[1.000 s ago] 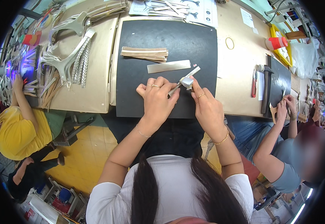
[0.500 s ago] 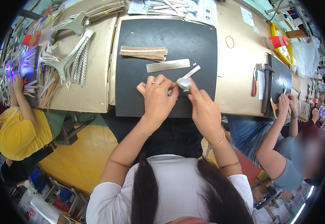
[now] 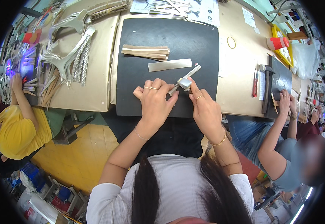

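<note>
A narrow pale strip (image 3: 195, 69) lies slantwise on the black work mat (image 3: 140, 80), its near end between the thumb and forefinger of my left hand (image 3: 154, 100). These fingers are closed on that end. My right hand (image 3: 206, 112) grips a small tool with a shiny, rounded silver head (image 3: 185, 83). The head rests over the middle of the strip and hides part of it; the rest of the tool is covered by my fingers. Just beyond my hands lies a wider silvery strip (image 3: 170, 65), flat on the mat.
Stacked tan strips (image 3: 145, 52) lie farther back on the mat. Silver strap pieces (image 3: 67, 61) and braided straps (image 3: 82, 59) cover the left table. At right are a rubber band (image 3: 230, 42), a red-handled tool (image 3: 255, 83) and a hammer (image 3: 267, 87). Co-workers sit on both sides.
The silver-headed tool, blurred before, now shows sharply over the strip. My left thumb and forefinger have shifted slightly apart, so more of the strip's near end shows.
</note>
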